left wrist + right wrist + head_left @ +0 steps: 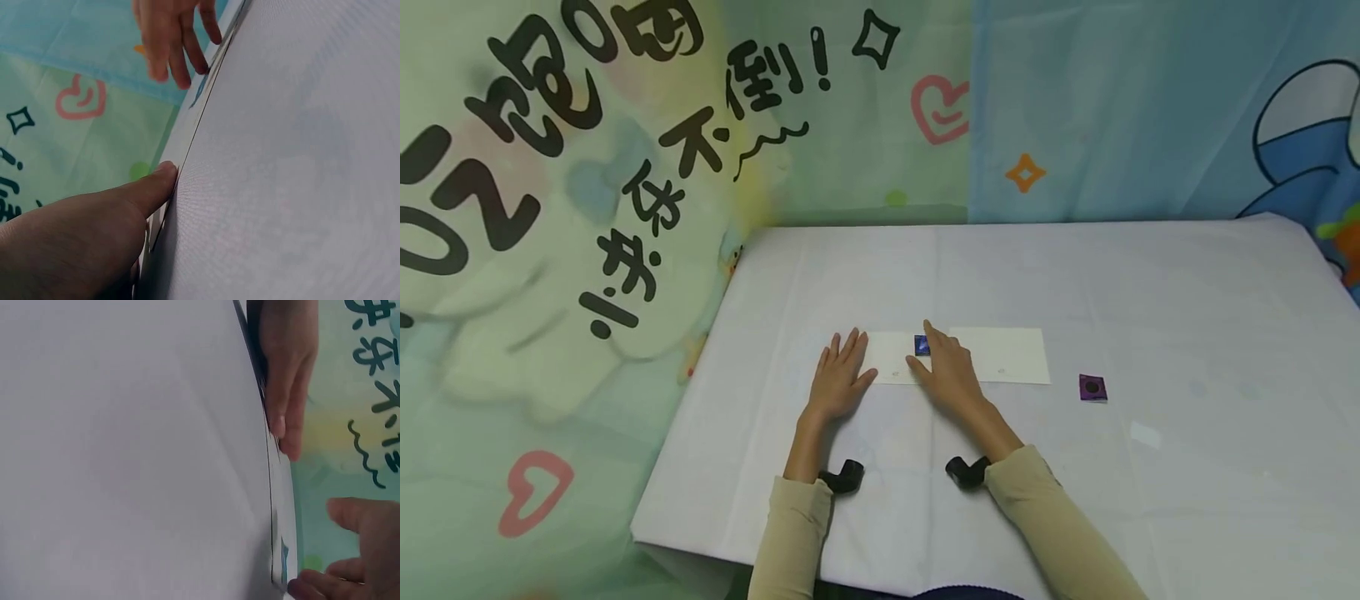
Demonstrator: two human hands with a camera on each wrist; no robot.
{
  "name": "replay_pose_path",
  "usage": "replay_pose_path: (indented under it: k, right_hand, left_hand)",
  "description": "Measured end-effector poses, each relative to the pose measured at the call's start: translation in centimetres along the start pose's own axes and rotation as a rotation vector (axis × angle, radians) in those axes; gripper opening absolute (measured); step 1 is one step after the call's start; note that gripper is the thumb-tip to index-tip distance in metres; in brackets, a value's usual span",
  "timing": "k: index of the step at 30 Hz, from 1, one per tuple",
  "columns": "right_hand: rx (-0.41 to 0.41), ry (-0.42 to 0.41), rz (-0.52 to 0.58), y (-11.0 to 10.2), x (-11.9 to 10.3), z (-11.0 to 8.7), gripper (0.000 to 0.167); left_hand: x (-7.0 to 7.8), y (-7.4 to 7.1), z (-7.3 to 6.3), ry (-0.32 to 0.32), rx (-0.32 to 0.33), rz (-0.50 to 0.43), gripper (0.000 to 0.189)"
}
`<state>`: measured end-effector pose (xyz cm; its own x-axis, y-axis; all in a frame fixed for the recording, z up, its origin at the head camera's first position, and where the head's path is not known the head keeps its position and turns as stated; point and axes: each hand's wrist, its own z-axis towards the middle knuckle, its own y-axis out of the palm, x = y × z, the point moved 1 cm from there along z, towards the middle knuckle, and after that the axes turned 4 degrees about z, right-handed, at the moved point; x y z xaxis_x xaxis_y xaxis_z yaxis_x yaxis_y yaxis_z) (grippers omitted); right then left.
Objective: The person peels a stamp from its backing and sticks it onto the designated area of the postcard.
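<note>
Keeping the pale strip (1015, 358) flat probably calls for light, even pressure from the left hand (838, 383), whose fingers lie spread and straight at its left end on the table (1225, 467). The right hand (953, 373), index finger extended and thumb apart, is at the small blue square (921, 345) near the strip's middle; it grips nothing visible, and fingertip contact is hard to tell. Lining up the blue square's edges with the strip before pressing should help. The dark purple square (1092, 387) lies apart, beyond the strip's right end.
</note>
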<state>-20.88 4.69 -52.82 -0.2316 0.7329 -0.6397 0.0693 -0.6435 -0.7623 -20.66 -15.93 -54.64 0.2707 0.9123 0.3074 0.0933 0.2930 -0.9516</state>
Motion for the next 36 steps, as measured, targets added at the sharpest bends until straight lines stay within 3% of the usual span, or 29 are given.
replay_pose_path:
  k: [2,6,12,16,21,23,26,31,36]
  right_hand:
    - [0.060,0.021,0.133,-0.9,0.6,-0.7,0.065]
    - [0.148,0.066,0.266,-3.2,1.9,-2.8,0.054]
    - [0.240,0.098,0.254,-6.5,4.6,-6.8,0.034]
    - [0.323,0.136,0.210,-8.5,6.9,-9.9,0.029]
    - [0.413,0.195,0.146,-10.6,9.2,-13.1,0.028]
    - [0.433,0.216,0.125,-11.1,9.8,-13.9,0.028]
    - [0.448,0.248,0.108,-11.2,10.3,-14.7,0.031]
    - [0.419,0.215,0.056,-10.2,11.6,-15.0,0.046]
    - [0.315,0.121,-0.029,-9.4,12.3,-15.4,0.057]
  left_hand:
    - [0.1,0.2,0.0,0.012,0.005,-0.018,0.062]
    - [0.1,0.5,0.1,0.016,0.015,-0.055,0.059]
    - [-0.1,0.6,-0.1,-0.026,0.063,-0.186,0.058]
    - [0.5,0.1,-0.8,-0.042,0.127,-0.297,0.059]
    - [4.0,-0.9,-1.5,0.008,0.309,-0.336,0.050]
    - [6.1,-1.1,-1.6,0.071,0.381,-0.321,0.045]
    - [9.0,-0.7,-1.5,0.192,0.429,-0.269,0.041]
    - [12.4,1.3,-0.9,0.329,0.381,-0.100,0.048]
    - [13.6,3.6,-0.7,0.353,0.191,0.057,0.061]
